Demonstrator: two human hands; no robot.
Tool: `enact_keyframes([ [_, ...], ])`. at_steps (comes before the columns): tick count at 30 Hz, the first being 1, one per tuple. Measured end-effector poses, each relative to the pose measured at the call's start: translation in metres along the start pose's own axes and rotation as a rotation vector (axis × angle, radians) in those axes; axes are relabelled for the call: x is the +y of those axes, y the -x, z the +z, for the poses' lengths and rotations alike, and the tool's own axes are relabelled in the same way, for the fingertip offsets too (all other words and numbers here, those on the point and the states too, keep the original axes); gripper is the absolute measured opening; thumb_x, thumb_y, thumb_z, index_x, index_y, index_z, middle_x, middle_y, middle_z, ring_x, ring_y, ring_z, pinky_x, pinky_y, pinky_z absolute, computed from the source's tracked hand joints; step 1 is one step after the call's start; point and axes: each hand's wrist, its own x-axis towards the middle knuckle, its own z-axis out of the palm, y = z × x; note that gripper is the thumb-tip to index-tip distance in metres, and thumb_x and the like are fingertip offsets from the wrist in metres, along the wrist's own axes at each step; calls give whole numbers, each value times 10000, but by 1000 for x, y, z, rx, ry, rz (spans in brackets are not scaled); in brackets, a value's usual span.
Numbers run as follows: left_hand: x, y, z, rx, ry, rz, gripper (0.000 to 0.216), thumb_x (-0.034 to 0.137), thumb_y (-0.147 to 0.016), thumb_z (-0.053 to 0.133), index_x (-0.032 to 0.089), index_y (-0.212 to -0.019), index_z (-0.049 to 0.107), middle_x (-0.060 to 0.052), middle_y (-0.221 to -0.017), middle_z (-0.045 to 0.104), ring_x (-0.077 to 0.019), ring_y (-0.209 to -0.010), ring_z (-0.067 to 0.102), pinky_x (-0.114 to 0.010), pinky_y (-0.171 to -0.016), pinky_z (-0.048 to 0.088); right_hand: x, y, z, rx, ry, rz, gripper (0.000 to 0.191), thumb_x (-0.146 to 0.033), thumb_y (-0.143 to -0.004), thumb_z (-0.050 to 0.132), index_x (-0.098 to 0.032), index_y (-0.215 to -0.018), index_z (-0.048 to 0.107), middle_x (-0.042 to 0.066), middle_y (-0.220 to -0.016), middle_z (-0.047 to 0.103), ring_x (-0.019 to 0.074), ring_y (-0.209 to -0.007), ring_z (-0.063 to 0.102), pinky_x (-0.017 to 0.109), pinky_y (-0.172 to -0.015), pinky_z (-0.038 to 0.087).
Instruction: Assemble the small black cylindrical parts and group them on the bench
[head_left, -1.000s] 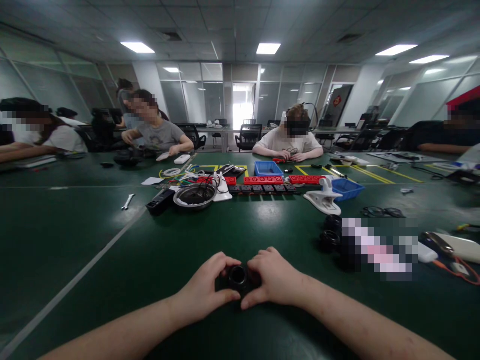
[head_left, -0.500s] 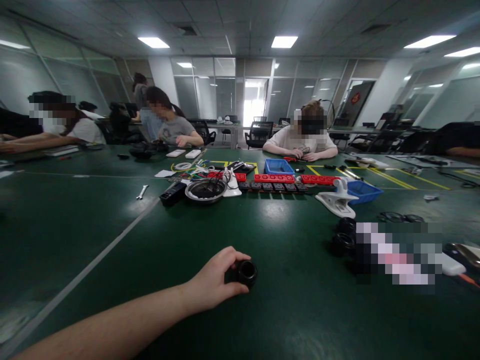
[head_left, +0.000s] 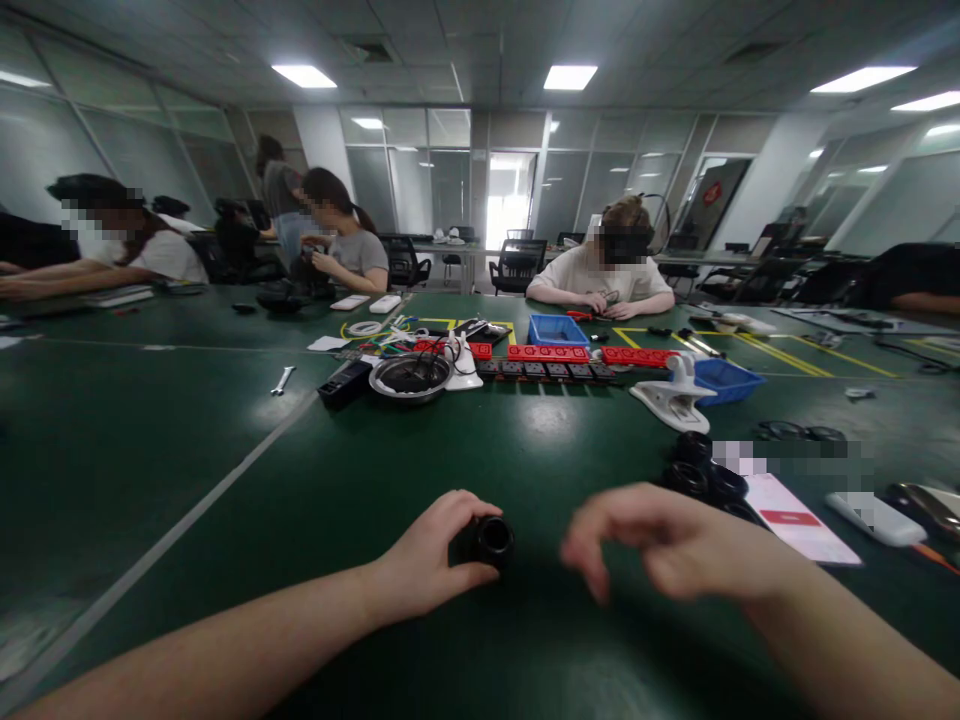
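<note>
Black hollow part at near-centre of the green desk, opening visible; whether it touches the surface cannot be told. Left hand grips its side between thumb and fingers. Right hand blurred, apart from it, fingers curved, thumb spread away. Beyond right hand: clustered black round parts. Farther: white clip stand, metal bowl.

dim overall | ceiling panels bright | glare on table | right hand motion-blurred | edges bowed
</note>
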Motion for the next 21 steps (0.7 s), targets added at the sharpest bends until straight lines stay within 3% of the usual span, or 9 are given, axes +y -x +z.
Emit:
enact_keyframes([
  [3,-2,1,1,8,7,4,416,208,-694,651,211,-1082,499,-51,-1057,478,-207,-979,460,-327,-838,393,2,-37,19,-135,-188,-51,544,-463,-710,568,-187,-1169,471,50,-983,547,178,-877,510,316,-755,407],
  [5,-5,1,1,5,16,5,427,206,-693,651,227,-1089,495,-40,-1036,482,-203,-958,465,-325,-825,399,5,-49,37,-207,-60,-75,587,-374,-639,669,-173,-1158,481,58,-995,539,196,-895,490,336,-784,388],
  [7,-7,0,2,-8,24,-7,432,208,-684,660,235,-1083,498,-26,-985,490,-193,-911,478,-317,-796,408,7,-52,51,-196,78,-105,517,-316,-594,719,-175,-1059,543,48,-949,548,203,-885,477,342,-790,367],
  [11,-7,-1,4,-37,42,-40,412,220,-654,688,228,-1032,523,-8,-910,493,-179,-842,488,-298,-745,416,11,-53,71,-55,165,-88,304,-293,-594,728,-173,-822,567,-2,-785,553,162,-768,480,279,-699,354],
  [15,-3,-2,9,29,68,-113,388,205,-636,693,215,-986,526,-8,-898,498,-185,-839,492,-303,-739,423,11,-61,90,114,329,-10,418,-528,-548,694,-166,-653,514,-6,-660,528,156,-667,461,273,-618,312],
  [18,-3,-2,13,142,59,-166,390,143,-617,683,202,-967,523,-12,-897,502,-195,-851,489,-321,-757,419,8,-65,99,200,457,43,476,-629,-569,612,-168,-619,506,13,-631,531,178,-672,464,315,-651,303],
  [21,-5,-2,13,155,55,-133,379,149,-628,678,202,-972,528,-12,-893,502,-194,-852,485,-321,-760,413,9,-65,92,240,431,10,538,-636,-517,641,-169,-762,540,41,-765,559,211,-752,473,345,-701,323],
])
